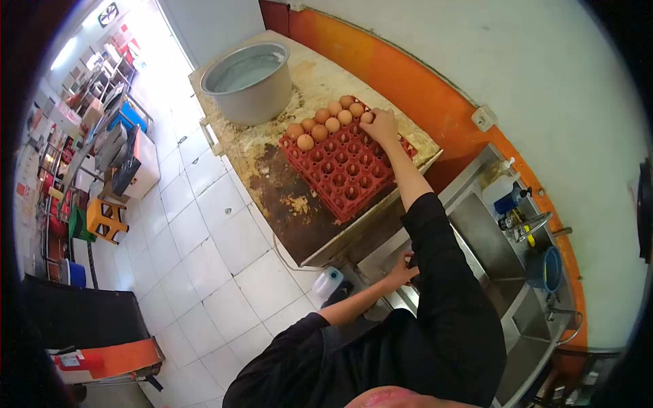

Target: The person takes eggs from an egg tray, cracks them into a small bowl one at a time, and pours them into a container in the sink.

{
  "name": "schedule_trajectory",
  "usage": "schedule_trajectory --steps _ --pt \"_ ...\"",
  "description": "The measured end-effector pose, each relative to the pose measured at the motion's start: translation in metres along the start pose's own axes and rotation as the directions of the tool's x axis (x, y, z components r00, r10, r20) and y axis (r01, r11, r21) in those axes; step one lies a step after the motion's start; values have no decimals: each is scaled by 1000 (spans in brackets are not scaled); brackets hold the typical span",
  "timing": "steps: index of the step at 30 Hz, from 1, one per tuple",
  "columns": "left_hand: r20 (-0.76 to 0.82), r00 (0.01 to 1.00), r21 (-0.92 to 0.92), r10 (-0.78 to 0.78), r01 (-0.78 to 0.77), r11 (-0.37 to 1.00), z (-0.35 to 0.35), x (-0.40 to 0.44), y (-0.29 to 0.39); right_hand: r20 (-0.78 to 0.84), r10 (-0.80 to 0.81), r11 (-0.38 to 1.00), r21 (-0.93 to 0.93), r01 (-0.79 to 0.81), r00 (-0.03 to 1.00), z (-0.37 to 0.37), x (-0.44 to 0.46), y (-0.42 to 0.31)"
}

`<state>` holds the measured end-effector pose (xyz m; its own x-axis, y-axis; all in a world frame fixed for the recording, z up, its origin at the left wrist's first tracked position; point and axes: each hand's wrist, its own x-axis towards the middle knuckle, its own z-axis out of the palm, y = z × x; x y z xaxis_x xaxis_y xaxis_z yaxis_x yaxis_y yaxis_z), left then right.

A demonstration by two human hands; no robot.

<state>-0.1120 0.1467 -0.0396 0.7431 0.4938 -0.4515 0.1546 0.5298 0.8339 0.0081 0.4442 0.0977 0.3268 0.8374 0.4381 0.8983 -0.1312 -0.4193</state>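
At the far right corner of a stack of red egg trays [338,170], my right hand [382,127] has its fingers closed around a brown egg [367,117]. Several other brown eggs [320,132] sit in two rows along the tray's far side, and the nearer cups hold none. Lower down, beside the sink and partly behind my right sleeve, my left hand [401,273] hangs with loosely bent fingers apart and nothing visible in it. A large metal pot [253,95] with clear liquid inside stands behind the trays.
The trays rest on a worn, stained table [272,204]. To the right is a metal sink [476,224] with bottles and a blue bucket [544,268]. A plastic jug [327,282] stands on the floor below. A yellow stool [107,221] is at left.
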Motion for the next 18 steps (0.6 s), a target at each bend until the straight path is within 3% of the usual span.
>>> schedule_trajectory --steps 1,2,3,5,6,7,8,9,10,11,12,13,14,15,17,18 --pt "6 1000 2 -27 27 1000 0 -1 6 4 -2 1000 -4 2 1000 0 -2 3" --pt "10 1000 3 -23 23 1000 1 1 5 -4 82 954 290 -77 997 -2 -3 6" --pt "4 1000 -5 -13 13 1000 -1 8 -2 8 169 817 558 -145 986 -4 -3 12" --pt "34 999 10 -17 17 1000 2 17 -8 -44 190 757 643 -118 981 -15 -15 34" --pt "31 999 1 -12 12 1000 3 23 -5 163 162 229 953 -198 973 -36 -37 36" --pt "37 999 -8 -18 18 1000 6 27 -4 290 29 -380 888 -258 956 -59 -65 41" --pt "32 999 -8 39 -38 999 10 27 -6 277 97 -369 902 -224 956 -86 -96 46" --pt "34 995 -7 93 -93 996 13 30 -5 259 60 -443 872 -207 964 -116 -126 50" --pt "53 999 24 11 -12 1000 17 35 1 230 29 -510 840 -183 973 -143 -151 58" --pt "70 994 63 -83 78 995 22 40 4 216 120 -494 859 -130 969 -165 -176 73" --pt "111 993 -36 -29 34 999 27 51 -8 189 61 -523 843 -129 980 -183 -208 89" --pt "155 979 86 -133 120 989 25 57 -3 154 6 -547 828 -125 988 -202 -242 102" --pt "174 968 66 -180 171 983 33 54 3 159 183 -444 894 -63 970 -220 -275 111" --pt "216 965 37 -149 145 989 37 60 -3 185 224 -392 916 -86 957 -235 -307 129" --pt "253 947 29 -198 197 980 57 52 7 226 476 -93 974 -207 850 -269 -373 148" --pt "272 940 30 -206 206 978 65 50 4 208 529 -88 978 -190 823 -278 -406 156"
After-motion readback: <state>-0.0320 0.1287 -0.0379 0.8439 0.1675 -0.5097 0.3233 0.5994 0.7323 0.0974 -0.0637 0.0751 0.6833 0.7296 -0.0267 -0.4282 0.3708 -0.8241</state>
